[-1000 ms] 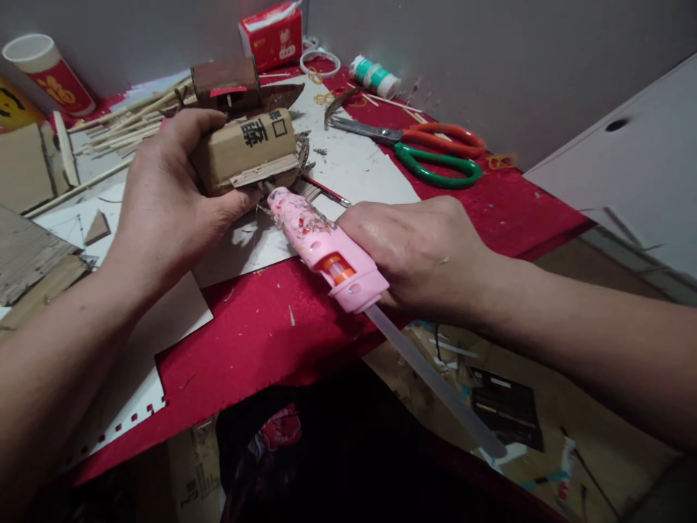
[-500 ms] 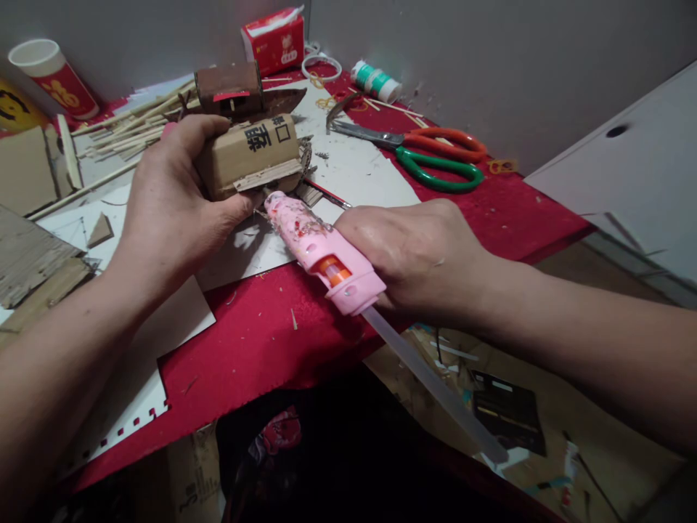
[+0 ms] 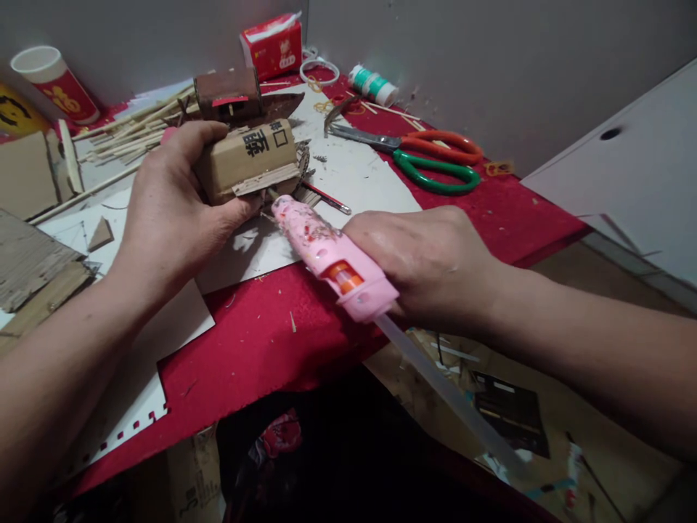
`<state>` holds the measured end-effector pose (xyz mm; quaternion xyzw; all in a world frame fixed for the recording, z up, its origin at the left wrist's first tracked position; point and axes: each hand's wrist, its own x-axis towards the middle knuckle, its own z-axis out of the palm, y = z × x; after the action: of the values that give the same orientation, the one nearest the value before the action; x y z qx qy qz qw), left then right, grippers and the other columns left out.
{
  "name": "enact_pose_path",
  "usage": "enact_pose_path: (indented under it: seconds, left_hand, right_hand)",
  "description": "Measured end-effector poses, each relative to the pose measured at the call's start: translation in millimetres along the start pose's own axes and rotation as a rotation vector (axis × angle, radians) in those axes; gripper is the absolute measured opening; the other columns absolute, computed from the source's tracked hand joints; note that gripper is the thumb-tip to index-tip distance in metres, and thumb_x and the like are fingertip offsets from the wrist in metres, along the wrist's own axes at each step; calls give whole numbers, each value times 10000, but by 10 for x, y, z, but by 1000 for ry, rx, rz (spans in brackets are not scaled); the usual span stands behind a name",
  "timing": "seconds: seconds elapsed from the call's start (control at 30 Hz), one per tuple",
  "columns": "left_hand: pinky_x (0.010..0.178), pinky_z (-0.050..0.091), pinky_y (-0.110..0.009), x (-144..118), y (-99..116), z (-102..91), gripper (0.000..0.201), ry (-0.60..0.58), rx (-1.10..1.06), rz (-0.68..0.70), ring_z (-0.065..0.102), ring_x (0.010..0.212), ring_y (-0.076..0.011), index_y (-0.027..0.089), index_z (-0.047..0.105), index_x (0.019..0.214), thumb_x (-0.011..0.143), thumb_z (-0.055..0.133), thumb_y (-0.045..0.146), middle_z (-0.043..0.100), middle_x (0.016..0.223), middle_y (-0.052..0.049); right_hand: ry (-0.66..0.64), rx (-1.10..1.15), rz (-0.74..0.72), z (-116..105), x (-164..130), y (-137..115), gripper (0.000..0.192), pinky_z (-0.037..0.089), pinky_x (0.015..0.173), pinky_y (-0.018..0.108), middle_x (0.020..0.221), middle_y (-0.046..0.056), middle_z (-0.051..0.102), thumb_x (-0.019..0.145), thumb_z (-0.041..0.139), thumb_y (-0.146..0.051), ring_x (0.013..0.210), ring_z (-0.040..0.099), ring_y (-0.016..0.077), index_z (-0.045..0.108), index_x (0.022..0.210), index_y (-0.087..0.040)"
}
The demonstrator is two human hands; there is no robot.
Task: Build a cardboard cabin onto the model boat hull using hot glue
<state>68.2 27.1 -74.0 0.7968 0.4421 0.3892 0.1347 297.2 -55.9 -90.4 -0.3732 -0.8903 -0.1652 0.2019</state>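
My left hand [image 3: 168,211] grips a small cardboard model [image 3: 247,160] with black printed characters on its side and thin wood strips along its lower edge, held just above the table. My right hand [image 3: 430,265] holds a pink glue gun [image 3: 332,254] smeared with dried glue. A clear glue stick [image 3: 446,392] pokes out of its back toward me. The gun's nozzle points at the model's lower right edge; the tip itself is hidden under that edge.
Orange and green scissors [image 3: 430,156] lie on the red table cover [image 3: 261,349] at the right. A second brown model [image 3: 229,94], wooden sticks [image 3: 123,134], cardboard scraps [image 3: 30,254], a tissue pack [image 3: 275,47], a paper cup [image 3: 54,83] and white sheets [image 3: 353,171] surround the work.
The glue gun and my right hand have shifted slightly right and down. The cardboard model stays in my left hand, barely moved.
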Motion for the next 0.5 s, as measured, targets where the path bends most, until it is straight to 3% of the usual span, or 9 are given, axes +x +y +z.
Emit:
enact_pose_path:
  seconds: [0.13,0.27,0.37,0.5]
  left_hand:
    - [963,527,-425,-2,-37,7,641,1,2,8,659,1032,-250,185,626,1187,560,749,134,703,1089,-26]
    - [957,541,-416,-7,-66,15,632,-1,-45,6,665,1034,-248,226,622,1185,573,767,161,698,1090,-15]
    - [965,538,-415,-7,-53,14,636,-5,-46,-19,669,1030,-249,217,623,1182,568,773,143,700,1089,-20]
    - [954,538,-435,-1,-54,11,654,-7,-36,-25,674,1021,-255,206,616,1193,564,788,157,695,1100,-23]
  right_hand:
    - [118,-30,28,-140,-185,125,343,258,431,259,566,0,502,990,347,-380,447,367,108,478,729,-201]
    - [-8,-229,316,-174,-436,397,365,261,438,282,589,41,515,949,334,-460,493,389,136,373,662,-237]
    - [-126,-280,468,-116,-598,649,485,274,449,310,635,65,521,905,260,-640,534,442,173,430,689,-240]
    - [-183,-121,320,-135,-718,933,658,355,435,295,644,61,532,868,202,-783,501,471,146,535,728,-234]
